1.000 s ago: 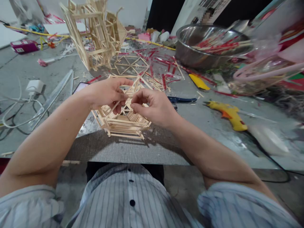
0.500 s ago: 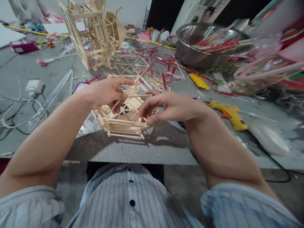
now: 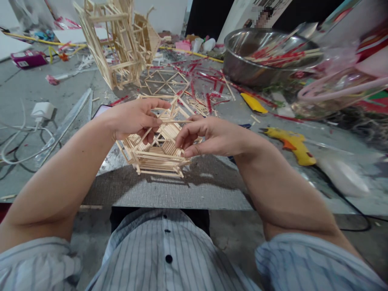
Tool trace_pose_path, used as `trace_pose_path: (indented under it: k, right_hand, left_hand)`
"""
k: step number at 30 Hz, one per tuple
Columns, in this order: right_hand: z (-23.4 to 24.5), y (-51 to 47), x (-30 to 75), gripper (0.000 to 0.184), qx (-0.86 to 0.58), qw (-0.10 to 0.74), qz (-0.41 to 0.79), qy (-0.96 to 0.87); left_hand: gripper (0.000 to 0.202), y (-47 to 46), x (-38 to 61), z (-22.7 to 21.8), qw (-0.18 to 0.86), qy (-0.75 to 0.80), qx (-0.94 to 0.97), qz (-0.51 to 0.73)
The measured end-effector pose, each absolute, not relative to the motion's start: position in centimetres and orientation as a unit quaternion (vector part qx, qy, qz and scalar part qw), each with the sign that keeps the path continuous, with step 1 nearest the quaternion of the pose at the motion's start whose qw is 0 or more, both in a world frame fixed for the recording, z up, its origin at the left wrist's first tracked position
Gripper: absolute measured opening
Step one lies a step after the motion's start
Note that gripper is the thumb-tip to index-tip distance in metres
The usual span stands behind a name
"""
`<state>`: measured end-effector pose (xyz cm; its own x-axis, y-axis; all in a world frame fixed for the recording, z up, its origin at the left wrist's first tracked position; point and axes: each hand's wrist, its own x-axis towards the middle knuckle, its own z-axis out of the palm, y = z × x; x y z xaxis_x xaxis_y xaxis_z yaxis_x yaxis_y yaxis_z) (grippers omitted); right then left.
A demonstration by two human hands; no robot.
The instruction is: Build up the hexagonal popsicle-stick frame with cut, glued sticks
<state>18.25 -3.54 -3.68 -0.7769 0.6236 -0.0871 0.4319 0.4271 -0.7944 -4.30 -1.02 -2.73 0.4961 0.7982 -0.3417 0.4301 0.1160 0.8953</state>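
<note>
A small openwork frame of thin wooden sticks (image 3: 160,161) sits on the table in front of me, its sides built of stacked sticks. My left hand (image 3: 136,119) is over its left rear part, thumb and fingers pinched on a thin wooden stick (image 3: 176,121) that runs level across the top toward my right hand. My right hand (image 3: 206,135) is curled at the frame's right side, thumb and a finger closed about its right corner, its upper finger by the stick's right end. My fingers partly hide the frame's middle.
A taller stick structure (image 3: 112,44) stands behind on the left, with a flat stick lattice (image 3: 166,83) beside it. A metal basin (image 3: 242,68) holds red-wrapped sticks. A yellow glue gun (image 3: 291,145) lies to the right, a white charger (image 3: 43,111) to the left. Red wrapper strips litter the table.
My right hand has shifted very slightly left along the frame. My left hand and the frame are nearly unmoved.
</note>
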Motion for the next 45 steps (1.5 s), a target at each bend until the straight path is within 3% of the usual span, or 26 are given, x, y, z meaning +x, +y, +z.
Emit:
trace_pose_path:
  k: [15,45]
  right_hand:
    - [-3.5,-3.0,18.4,0.021,-0.296,0.083,0.447,-0.840]
    - [-3.5,-3.7,17.7,0.018,-0.329,0.104,0.442,-0.828]
  left_hand:
    - [0.059,-1.1,-4.2,-2.5,0.572,0.482,0.647,0.149]
    - [0.060,-1.2,-4.2,-2.4,0.571,0.482,0.645,0.161]
